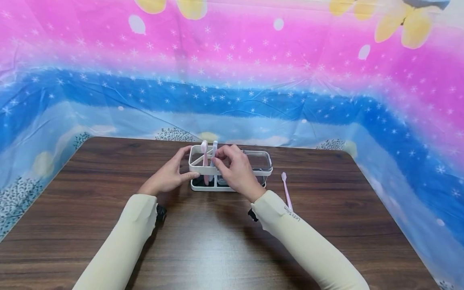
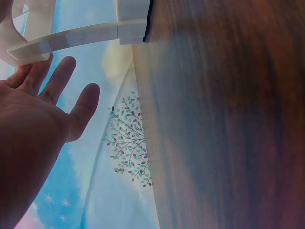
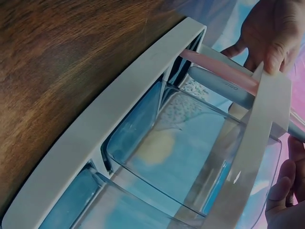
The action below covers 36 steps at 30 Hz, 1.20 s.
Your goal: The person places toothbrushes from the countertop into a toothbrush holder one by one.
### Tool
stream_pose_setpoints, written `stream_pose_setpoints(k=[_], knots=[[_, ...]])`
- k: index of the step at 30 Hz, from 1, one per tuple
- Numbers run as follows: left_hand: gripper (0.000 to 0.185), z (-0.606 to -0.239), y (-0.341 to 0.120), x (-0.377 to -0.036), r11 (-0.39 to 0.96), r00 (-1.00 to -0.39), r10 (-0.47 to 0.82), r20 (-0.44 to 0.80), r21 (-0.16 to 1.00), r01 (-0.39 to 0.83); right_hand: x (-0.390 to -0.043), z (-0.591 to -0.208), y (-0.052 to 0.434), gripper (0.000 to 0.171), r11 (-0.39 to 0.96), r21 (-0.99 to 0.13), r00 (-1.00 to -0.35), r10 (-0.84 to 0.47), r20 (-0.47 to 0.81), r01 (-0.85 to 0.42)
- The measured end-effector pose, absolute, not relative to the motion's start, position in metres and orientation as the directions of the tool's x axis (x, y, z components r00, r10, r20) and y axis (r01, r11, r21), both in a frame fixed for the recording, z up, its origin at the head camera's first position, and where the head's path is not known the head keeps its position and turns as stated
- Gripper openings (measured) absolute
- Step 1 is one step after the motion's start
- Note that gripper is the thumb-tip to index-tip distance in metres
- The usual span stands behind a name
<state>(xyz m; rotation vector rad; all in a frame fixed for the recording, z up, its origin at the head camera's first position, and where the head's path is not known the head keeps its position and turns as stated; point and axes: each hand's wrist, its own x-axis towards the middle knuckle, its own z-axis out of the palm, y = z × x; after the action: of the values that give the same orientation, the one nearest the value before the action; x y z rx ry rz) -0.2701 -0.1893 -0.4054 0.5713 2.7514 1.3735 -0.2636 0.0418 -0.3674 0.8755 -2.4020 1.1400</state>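
A white toothbrush holder (image 1: pixel 232 172) stands on the wooden table (image 1: pixel 217 245). In its left compartments stand a pink toothbrush (image 1: pixel 204 159) and a pale blue toothbrush (image 1: pixel 214 150). My left hand (image 1: pixel 188 163) grips the holder's left end, thumb on the front rim and fingers behind. My right hand (image 1: pixel 216 160) reaches over the holder and pinches the blue toothbrush. The right wrist view shows the holder's frame (image 3: pixel 119 109) close up, with the blue handle (image 3: pixel 224 88) lying next to the pink handle (image 3: pixel 214 69). In the left wrist view my left palm (image 2: pixel 43 119) lies against the white rim (image 2: pixel 81 36).
A clear plastic cup (image 1: pixel 259 161) fills the holder's right compartment and is also seen in the right wrist view (image 3: pixel 181 157). A second pink toothbrush (image 1: pixel 287 194) lies flat on the table right of the holder. A pink and blue patterned sheet (image 1: pixel 232 80) rises behind the table.
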Motion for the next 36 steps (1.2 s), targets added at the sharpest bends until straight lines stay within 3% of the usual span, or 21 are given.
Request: stream_pose_setpoints(k=[23,36], knots=[[0.088,-0.404,-0.189,-0.270,0.540,-0.938,0.321,0.132,0.788,0.295,-0.265,-0.371,0.041,0.010,0.557,-0.582,-0.804,-0.368,0.466,-0.592],[0.088,-0.405,-0.188,-0.270,0.541,-0.940,0.318,0.127,0.790,0.290,-0.271,-0.367,0.061,0.019,0.536,-0.546,-0.759,-0.354,0.546,-0.643]])
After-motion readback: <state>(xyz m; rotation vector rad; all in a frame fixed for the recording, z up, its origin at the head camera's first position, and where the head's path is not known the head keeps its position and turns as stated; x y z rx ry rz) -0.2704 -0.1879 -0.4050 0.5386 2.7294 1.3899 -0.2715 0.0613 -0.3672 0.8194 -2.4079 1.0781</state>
